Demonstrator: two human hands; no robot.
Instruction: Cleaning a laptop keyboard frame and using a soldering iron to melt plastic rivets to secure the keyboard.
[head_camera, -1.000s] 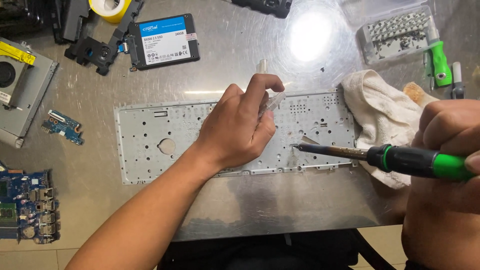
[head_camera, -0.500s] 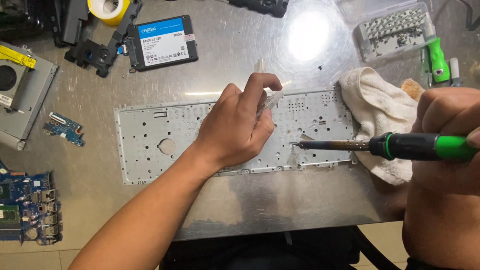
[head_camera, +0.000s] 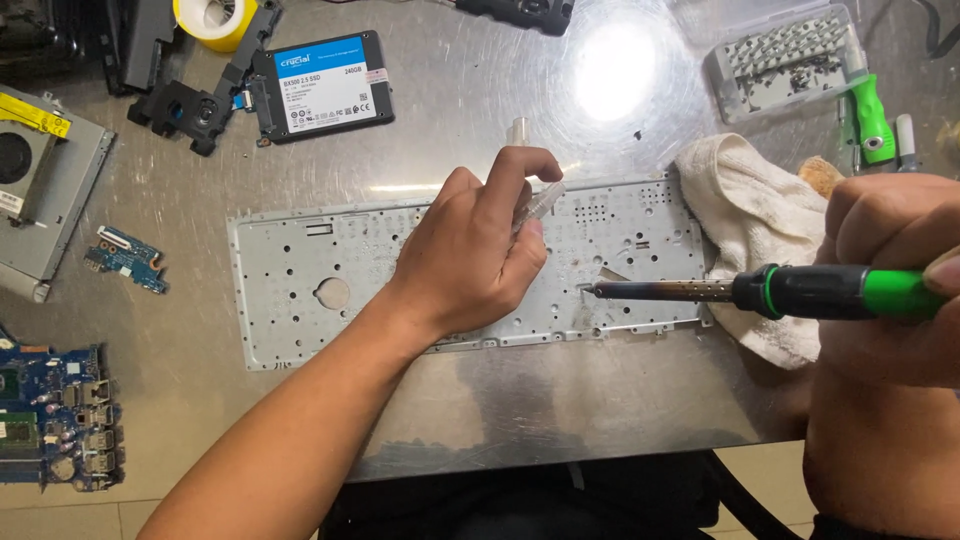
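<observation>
A perforated grey metal keyboard backplate (head_camera: 300, 290) lies flat on the steel table. My left hand (head_camera: 470, 255) rests on its middle, fingers closed around a small clear plastic tube (head_camera: 540, 200). My right hand (head_camera: 890, 270) at the right edge grips a soldering iron (head_camera: 800, 292) with a green and black handle. The iron lies level, and its dark tip (head_camera: 590, 290) touches the plate just right of my left hand.
A white cloth (head_camera: 750, 220) lies under the plate's right end. A flat black and blue drive (head_camera: 320, 85), yellow tape roll (head_camera: 215, 18), black brackets, a fan housing (head_camera: 40, 190), small blue boards (head_camera: 125, 258), a clear parts box (head_camera: 785, 55) and a green-handled tool (head_camera: 872, 125) surround it.
The iron has levelled out and my right hand has risen slightly, with the tip staying on the plate. My left hand has kept its place.
</observation>
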